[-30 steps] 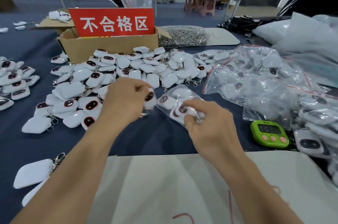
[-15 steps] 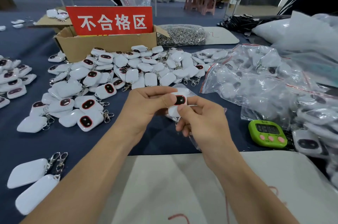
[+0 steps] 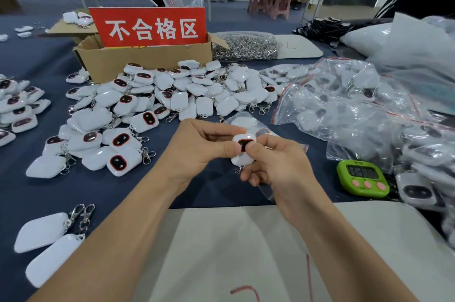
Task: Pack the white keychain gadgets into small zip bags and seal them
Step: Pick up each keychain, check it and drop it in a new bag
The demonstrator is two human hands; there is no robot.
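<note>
Above the near middle of the desk (image 3: 110, 190), a white keychain gadget (image 3: 242, 161) is pinched by the left hand (image 3: 197, 151) and the right hand (image 3: 278, 168), whose lower fingers also clutch a clear zip bag (image 3: 267, 192), seemingly ready for loading.

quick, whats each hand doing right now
left hand: pinches the white rounded plastic keychain gadget.
right hand: pinches the same gadget, thumb on its dark face.
</note>
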